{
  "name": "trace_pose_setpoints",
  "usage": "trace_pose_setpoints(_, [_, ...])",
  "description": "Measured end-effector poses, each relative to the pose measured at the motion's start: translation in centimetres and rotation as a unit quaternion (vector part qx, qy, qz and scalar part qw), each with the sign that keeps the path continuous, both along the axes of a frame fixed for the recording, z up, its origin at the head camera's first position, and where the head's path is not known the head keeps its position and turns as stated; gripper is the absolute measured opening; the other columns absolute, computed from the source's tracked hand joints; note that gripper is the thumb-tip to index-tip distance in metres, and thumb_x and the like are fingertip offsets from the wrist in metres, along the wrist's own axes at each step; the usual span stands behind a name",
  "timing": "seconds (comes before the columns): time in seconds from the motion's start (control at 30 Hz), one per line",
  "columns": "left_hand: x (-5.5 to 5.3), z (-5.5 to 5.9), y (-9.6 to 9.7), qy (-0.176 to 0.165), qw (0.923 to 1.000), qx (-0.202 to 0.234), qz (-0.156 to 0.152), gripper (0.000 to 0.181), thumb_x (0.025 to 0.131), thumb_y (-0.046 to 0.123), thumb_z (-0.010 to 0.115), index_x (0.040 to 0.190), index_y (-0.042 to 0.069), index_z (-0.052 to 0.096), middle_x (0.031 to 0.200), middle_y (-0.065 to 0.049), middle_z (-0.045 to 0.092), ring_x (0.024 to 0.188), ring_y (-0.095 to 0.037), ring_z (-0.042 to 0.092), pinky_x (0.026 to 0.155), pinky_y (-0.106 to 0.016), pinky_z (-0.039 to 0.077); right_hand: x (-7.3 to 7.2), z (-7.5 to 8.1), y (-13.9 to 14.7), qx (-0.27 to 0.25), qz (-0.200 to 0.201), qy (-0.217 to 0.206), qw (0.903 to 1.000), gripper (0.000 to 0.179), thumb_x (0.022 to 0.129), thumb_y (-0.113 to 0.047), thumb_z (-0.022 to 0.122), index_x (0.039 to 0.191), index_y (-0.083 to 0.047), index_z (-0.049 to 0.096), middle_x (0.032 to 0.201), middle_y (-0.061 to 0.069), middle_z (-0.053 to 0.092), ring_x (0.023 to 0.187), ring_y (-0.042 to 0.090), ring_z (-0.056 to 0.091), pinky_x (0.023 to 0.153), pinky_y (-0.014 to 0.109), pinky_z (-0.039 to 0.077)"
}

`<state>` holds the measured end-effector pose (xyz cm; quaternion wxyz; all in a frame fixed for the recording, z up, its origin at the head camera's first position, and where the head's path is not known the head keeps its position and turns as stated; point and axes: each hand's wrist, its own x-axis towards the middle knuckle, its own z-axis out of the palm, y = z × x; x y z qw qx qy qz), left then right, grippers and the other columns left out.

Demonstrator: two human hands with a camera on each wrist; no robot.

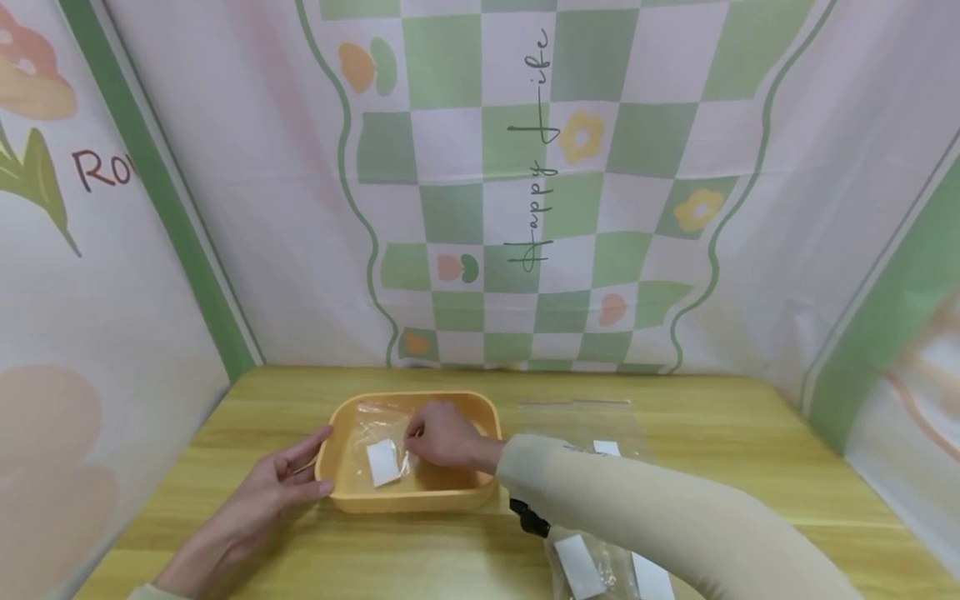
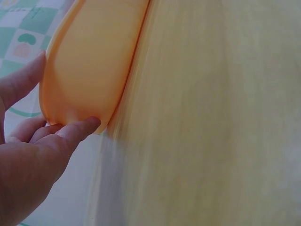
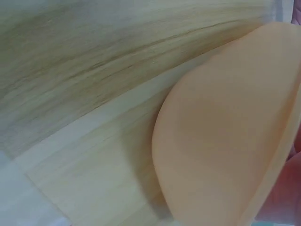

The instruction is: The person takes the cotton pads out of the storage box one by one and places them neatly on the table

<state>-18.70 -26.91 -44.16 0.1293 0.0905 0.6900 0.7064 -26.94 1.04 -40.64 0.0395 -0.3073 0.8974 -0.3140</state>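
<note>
A yellow-orange plastic tray [image 1: 412, 501] sits on the wooden table. Inside its left half lies a clear plastic bag [image 1: 369, 427] with a white card [image 1: 383, 463]. Against the tray's left end rests my left hand [image 1: 273, 492], its fingers and thumb spread and touching the outside wall. The left wrist view shows the thumb [image 2: 84, 129] low on that wall. My right hand [image 1: 446, 435] reaches inside the tray, its curled fingertips pinching the bag's right side. In the right wrist view the tray wall [image 3: 211, 132] hides most of that hand.
Right of the tray, more clear bags [image 1: 577, 417] lie on the table [image 1: 712, 417], partly covered by the right sleeve [image 1: 637, 492]. Nearer the front are white cards [image 1: 579, 567] in clear bags. A black object [image 1: 529, 517] shows beneath the right forearm. A checkered cloth [image 1: 517, 208] hangs behind.
</note>
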Motion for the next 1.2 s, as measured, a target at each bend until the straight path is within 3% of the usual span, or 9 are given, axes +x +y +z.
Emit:
trace_pose_setpoints(0.13, [0.0,0.1,0.0,0.004,1.0,-0.002,-0.006,0.089,0.096,0.0,0.072,0.165,-0.001,0.016,0.171,-0.024,0.008,0.15,-0.046,0.029,0.11,-0.028,0.045,0.2,-0.2,0.1,-0.107,-0.008,-0.056,0.9927,0.011,0.093,0.006,0.068,0.089,0.005,0.078,0.076,0.009,0.074,0.06,0.016,0.069,0.056,0.022,0.057])
trace_pose_setpoints(0.23, [0.0,0.1,0.0,0.001,0.9999,-0.009,-0.006,0.09,0.096,0.002,0.073,0.165,0.0,0.015,0.171,-0.024,0.008,0.15,-0.045,0.03,0.11,-0.027,0.044,0.5,-0.3,-0.1,-0.199,-0.012,-0.166,0.9657,0.01,0.092,0.013,0.065,0.1,0.013,0.071,0.074,0.02,0.073,0.06,0.029,0.073,0.055,0.031,0.062])
trace_pose_setpoints(0.33, [0.0,0.2,0.0,-0.003,0.9998,-0.017,-0.002,0.091,0.095,0.003,0.073,0.165,0.001,0.016,0.171,-0.023,0.01,0.15,-0.043,0.031,0.11,-0.027,0.043,0.7,-0.3,-0.3,-0.252,-0.009,-0.274,0.9282,0.032,0.089,0.019,0.062,0.121,0.016,0.064,0.073,0.024,0.072,0.057,0.028,0.072,0.057,0.035,0.064])
trace_pose_setpoints(0.43, [0.0,0.1,0.0,-0.005,0.9998,-0.018,0.0,0.091,0.095,0.002,0.073,0.165,0.001,0.016,0.171,-0.024,0.01,0.15,-0.044,0.03,0.11,-0.028,0.043,0.8,-0.2,-0.4,-0.245,0.003,-0.326,0.9131,0.051,0.087,0.02,0.06,0.137,0.013,0.057,0.07,0.021,0.071,0.056,0.02,0.069,0.056,0.032,0.063])
trace_pose_setpoints(0.57, [-0.1,0.0,0.0,-0.006,0.9999,-0.009,0.002,0.09,0.095,0.0,0.074,0.165,0.0,0.017,0.171,-0.024,0.009,0.15,-0.045,0.029,0.109,-0.028,0.046,0.7,0.1,-0.2,-0.212,0.016,-0.338,0.9166,0.061,0.083,0.018,0.062,0.144,0.012,0.054,0.07,0.022,0.07,0.055,0.018,0.067,0.053,0.029,0.061])
trace_pose_setpoints(0.7, [-0.1,0.0,0.0,-0.003,1.0,-0.005,-0.001,0.09,0.095,0.001,0.074,0.165,0.0,0.018,0.171,-0.025,0.009,0.15,-0.046,0.029,0.108,-0.029,0.047,0.6,0.4,0.2,-0.186,0.02,-0.335,0.9236,0.064,0.087,0.012,0.067,0.149,0.009,0.052,0.104,0.025,0.076,0.057,0.018,0.069,0.054,0.03,0.062])
trace_pose_setpoints(0.8, [-0.1,0.0,0.0,-0.005,1.0,-0.007,0.0,0.09,0.095,0.001,0.074,0.165,0.0,0.018,0.171,-0.024,0.01,0.15,-0.045,0.03,0.108,-0.029,0.047,0.5,0.5,0.3,-0.167,0.022,-0.309,0.936,0.057,0.093,0.002,0.075,0.146,0.008,0.056,0.131,0.022,0.07,0.058,0.019,0.07,0.052,0.029,0.061])
trace_pose_setpoints(0.97, [-0.1,-0.1,0.0,-0.009,0.9999,-0.004,0.003,0.091,0.094,0.0,0.074,0.165,-0.001,0.017,0.171,-0.024,0.009,0.15,-0.046,0.028,0.109,-0.029,0.046,0.4,0.4,0.3,-0.156,0.016,-0.246,0.9564,0.05,0.09,0.001,0.081,0.137,0.006,0.066,0.133,0.018,0.07,0.057,0.015,0.067,0.052,0.027,0.06])
trace_pose_setpoints(1.2, [-0.1,-0.1,0.0,-0.009,0.9999,0.0,-0.007,0.091,0.095,0.001,0.074,0.165,-0.001,0.016,0.171,-0.025,0.006,0.15,-0.046,0.025,0.109,-0.029,0.046,0.0,0.9,0.8,-0.151,0.026,-0.237,0.9594,0.064,0.086,0.005,0.083,0.145,0.003,0.059,0.143,0.017,0.063,0.06,0.018,0.072,0.058,0.03,0.063])
